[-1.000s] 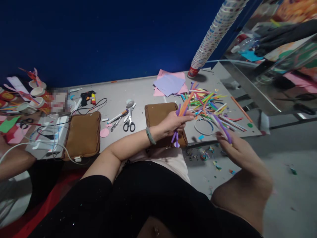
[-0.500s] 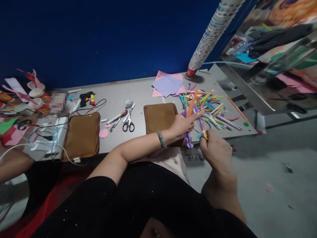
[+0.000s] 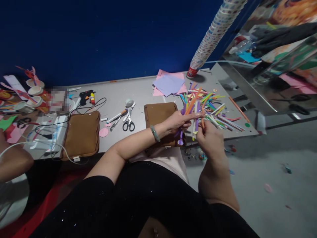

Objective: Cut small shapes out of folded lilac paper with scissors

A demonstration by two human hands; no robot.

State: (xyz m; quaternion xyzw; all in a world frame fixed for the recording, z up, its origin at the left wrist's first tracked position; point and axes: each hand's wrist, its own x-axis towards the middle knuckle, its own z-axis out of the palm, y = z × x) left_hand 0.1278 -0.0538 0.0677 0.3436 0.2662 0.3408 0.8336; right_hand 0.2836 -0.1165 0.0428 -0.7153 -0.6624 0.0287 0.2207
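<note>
My left hand point(image 3: 178, 121) is closed around a bunch of purple and orange strips point(image 3: 190, 107), over the right brown cushion point(image 3: 160, 114). Its index finger stretches toward my right hand. Purple ends hang below the left palm. My right hand point(image 3: 211, 137) is closed, its thumb and fingertips pinching near white, purple and yellow strips point(image 3: 195, 124) between the hands. Which strips it grips is partly hidden by the fingers. Just beyond both hands spreads a loose pile of thin multicoloured strips point(image 3: 218, 114). Their material is hard to make out.
A tall stack of paper cups point(image 3: 208, 39) leans by the blue wall. Purple and pink paper point(image 3: 169, 83), scissors point(image 3: 128, 124), pens point(image 3: 117, 115) and a glue gun point(image 3: 85, 97) lie on the table. Another person's arm point(image 3: 15, 158) is at left; a metal table point(image 3: 269, 102) stands at right.
My right hand has moved left and slightly up, closer to my left hand. The left hand has shifted a little left with its bunch. White and purple strips now show between the hands.
</note>
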